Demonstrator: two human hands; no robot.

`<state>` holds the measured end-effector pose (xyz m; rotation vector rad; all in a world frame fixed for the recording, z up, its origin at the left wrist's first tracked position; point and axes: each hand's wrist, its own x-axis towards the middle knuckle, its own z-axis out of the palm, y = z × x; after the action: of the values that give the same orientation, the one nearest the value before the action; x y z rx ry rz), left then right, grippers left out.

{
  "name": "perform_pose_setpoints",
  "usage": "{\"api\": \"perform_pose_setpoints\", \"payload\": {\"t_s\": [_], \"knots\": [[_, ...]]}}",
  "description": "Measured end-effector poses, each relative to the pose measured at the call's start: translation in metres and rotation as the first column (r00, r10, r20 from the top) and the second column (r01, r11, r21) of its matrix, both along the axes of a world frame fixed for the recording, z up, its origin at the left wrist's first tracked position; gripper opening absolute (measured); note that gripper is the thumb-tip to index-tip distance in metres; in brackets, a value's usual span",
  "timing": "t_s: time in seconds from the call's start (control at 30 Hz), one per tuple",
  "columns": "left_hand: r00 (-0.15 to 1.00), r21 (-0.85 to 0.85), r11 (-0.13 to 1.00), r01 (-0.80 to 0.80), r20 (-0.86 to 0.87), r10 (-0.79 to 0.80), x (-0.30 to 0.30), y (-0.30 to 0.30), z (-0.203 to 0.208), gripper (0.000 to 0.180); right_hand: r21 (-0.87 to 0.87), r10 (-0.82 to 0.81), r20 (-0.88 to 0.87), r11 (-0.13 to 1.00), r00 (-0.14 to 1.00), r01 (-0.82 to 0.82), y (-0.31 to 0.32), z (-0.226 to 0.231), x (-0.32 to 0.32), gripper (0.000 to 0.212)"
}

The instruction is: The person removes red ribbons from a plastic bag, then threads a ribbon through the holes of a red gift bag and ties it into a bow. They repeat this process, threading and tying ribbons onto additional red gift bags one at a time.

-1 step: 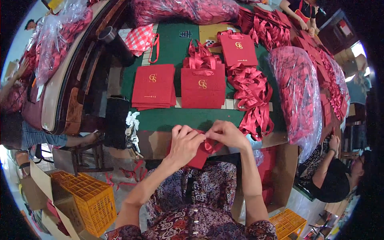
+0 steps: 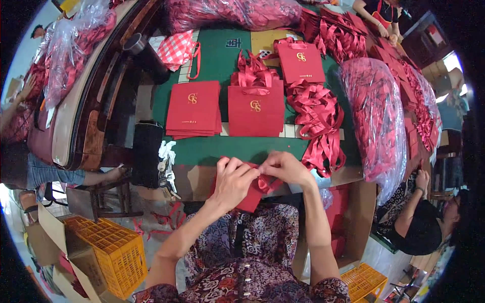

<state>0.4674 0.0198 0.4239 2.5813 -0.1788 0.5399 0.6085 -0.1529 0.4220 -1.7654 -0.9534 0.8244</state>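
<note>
At the near edge of the table, a small red paper bag (image 2: 248,203) is tilted between my hands, partly covered by them. My left hand (image 2: 231,183) is closed over it, fingers bent and thumb toward the right. My right hand (image 2: 286,169) pinches at a red ribbon (image 2: 268,185) by the bag's upper edge; the two hands' fingertips meet there. Just beyond lie a stack of flat red bags (image 2: 193,112) without visible handles and red bags with ribbon handles (image 2: 256,115). To their right is a heap of red ribbons (image 2: 316,108).
A plastic-wrapped bundle of red bags (image 2: 375,118) lies at the right. Keys (image 2: 165,169), a black tumbler (image 2: 146,58) and a checked red-and-white bag (image 2: 176,49) are at the left. Yellow crates (image 2: 113,250) stand on the floor. Other people sit or stand nearby.
</note>
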Motion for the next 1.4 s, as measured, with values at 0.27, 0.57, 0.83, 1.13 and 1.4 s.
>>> {"api": "perform_pose_setpoints", "payload": {"t_s": [0.27, 0.57, 0.83, 1.13, 1.4], "knots": [[1.000, -0.057, 0.998, -0.020, -0.007, 0.019, 0.006, 0.004, 0.003, 0.012, -0.013, -0.348, -0.152, 0.937, 0.925, 0.350, 0.021, -0.020, -0.017, 0.015], [0.991, -0.201, 0.974, -0.104, -0.102, 0.085, -0.001, 0.000, -0.002, 0.015, 0.030, -0.383, -0.058, 0.922, 0.922, 0.385, 0.014, -0.004, -0.012, 0.016], [0.999, -0.029, 0.999, 0.020, 0.032, -0.019, 0.001, 0.011, -0.001, 0.002, -0.038, -0.012, -0.025, 0.999, 1.000, 0.011, 0.003, -0.001, -0.005, 0.018], [0.998, -0.069, 0.996, 0.061, 0.005, -0.061, 0.006, 0.006, 0.004, 0.009, 0.084, -0.462, 0.093, 0.886, 0.882, 0.456, 0.024, -0.024, -0.014, 0.022], [0.978, -0.224, 0.959, -0.176, -0.147, 0.145, 0.010, 0.025, 0.004, 0.018, 0.018, -0.298, 0.353, 0.950, 0.887, 0.312, -0.014, 0.008, -0.023, 0.021]]}}
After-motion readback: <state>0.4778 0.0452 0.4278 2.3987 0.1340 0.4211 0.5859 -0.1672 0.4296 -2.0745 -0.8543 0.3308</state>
